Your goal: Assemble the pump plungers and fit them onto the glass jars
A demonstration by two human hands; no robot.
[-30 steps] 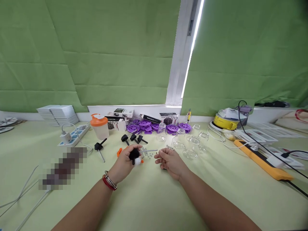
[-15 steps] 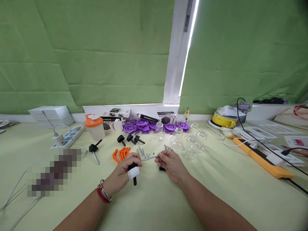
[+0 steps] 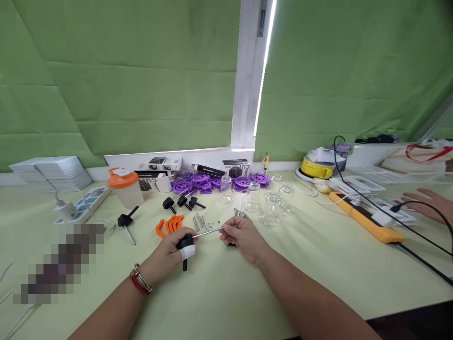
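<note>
Lying left of the left hand (image 3: 166,255) is a spare crank (image 3: 124,220). The left forearm slants inward, and its hand curls round the black head of a crank (image 3: 185,242), white-wrapped thumb on the near side. Orange clips (image 3: 173,224) sit just beyond those knuckles. The crank's rod (image 3: 207,232) spans the gap between the hands, screws (image 3: 204,221) beyond it. The right hand (image 3: 244,236), angled in from the other side, pinches the rod's end. A spring (image 3: 242,214) lies just beyond it, clear jars (image 3: 269,219) farther out to its right.
</note>
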